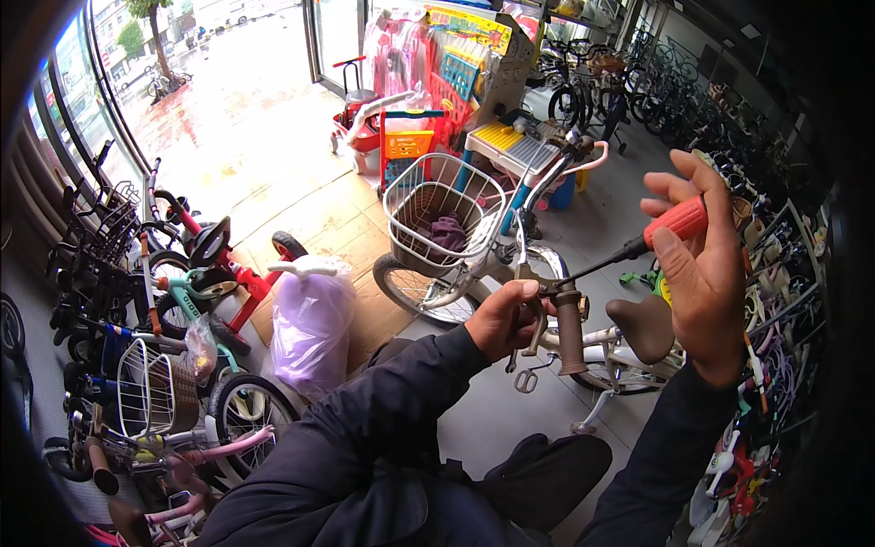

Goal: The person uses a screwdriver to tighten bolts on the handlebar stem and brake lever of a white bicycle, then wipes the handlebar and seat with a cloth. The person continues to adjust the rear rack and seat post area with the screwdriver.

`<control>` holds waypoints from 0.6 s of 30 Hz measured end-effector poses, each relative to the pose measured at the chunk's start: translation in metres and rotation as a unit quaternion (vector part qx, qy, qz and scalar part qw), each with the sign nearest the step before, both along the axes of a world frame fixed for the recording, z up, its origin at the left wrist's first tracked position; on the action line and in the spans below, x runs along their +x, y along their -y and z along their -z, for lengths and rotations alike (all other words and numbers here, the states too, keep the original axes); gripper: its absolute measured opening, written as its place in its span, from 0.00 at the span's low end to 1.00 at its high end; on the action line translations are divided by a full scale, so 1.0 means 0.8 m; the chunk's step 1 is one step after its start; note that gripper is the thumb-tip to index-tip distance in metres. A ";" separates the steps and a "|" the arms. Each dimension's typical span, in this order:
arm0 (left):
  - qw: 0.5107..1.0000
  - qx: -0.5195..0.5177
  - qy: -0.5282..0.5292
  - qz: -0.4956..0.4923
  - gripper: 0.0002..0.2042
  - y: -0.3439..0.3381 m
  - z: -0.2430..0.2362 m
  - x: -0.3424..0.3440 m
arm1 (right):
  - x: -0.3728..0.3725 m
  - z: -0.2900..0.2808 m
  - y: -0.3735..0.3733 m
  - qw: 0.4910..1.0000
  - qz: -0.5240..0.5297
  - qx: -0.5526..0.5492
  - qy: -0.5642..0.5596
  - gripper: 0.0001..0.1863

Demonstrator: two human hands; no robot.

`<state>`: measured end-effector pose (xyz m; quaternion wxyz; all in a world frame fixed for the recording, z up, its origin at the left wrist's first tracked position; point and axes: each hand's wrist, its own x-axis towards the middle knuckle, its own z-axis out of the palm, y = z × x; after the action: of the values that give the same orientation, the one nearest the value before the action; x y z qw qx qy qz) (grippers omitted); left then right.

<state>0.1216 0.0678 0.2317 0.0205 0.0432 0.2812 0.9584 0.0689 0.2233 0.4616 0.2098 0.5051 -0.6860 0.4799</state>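
Note:
My left hand (499, 325) is closed on the brake lever (538, 330) at the handlebar of a white bicycle, just left of its brown grip (571, 337). My right hand (697, 283) holds a screwdriver (676, 219) by its red handle, the shaft slanting down-left to the lever's clamp (554, 286), where the tip's exact contact is too small to tell. Above my left hand is the bicycle's basket (404, 193) with purple cloth (448, 232) inside. The brown saddle (647, 333) sits behind the grip.
Bicycles (182, 273) crowd the left, several more line the right (775, 301) and back. A bagged lilac bundle (310, 328) lies left of me beside cardboard (355, 237). Toy carts (406, 146) and a small table (524, 146) stand ahead, near a glass doorway (328, 41).

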 end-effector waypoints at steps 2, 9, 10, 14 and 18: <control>1.000 -0.003 -0.001 -0.003 0.27 0.000 0.000 -0.001 | 0.000 0.000 0.000 0.999 -0.031 0.028 0.024 0.27; 0.999 -0.040 0.001 -0.008 0.25 0.000 -0.004 0.002 | 0.008 -0.005 -0.008 0.990 0.095 0.103 -0.012 0.27; 0.998 -0.057 0.003 -0.012 0.25 -0.001 -0.005 0.002 | 0.007 -0.004 -0.005 0.999 0.022 0.042 0.001 0.28; 0.998 -0.050 0.024 -0.003 0.24 -0.002 -0.007 0.004 | 0.006 -0.004 -0.008 0.987 0.096 0.125 -0.016 0.27; 0.999 -0.035 0.012 -0.006 0.26 -0.001 -0.005 0.003 | 0.007 -0.004 -0.012 0.968 0.201 0.150 -0.019 0.24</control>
<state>0.1243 0.0682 0.2356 0.0191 0.0292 0.3146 0.9486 0.0743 0.2325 0.4649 0.2366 0.3913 -0.8338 0.3094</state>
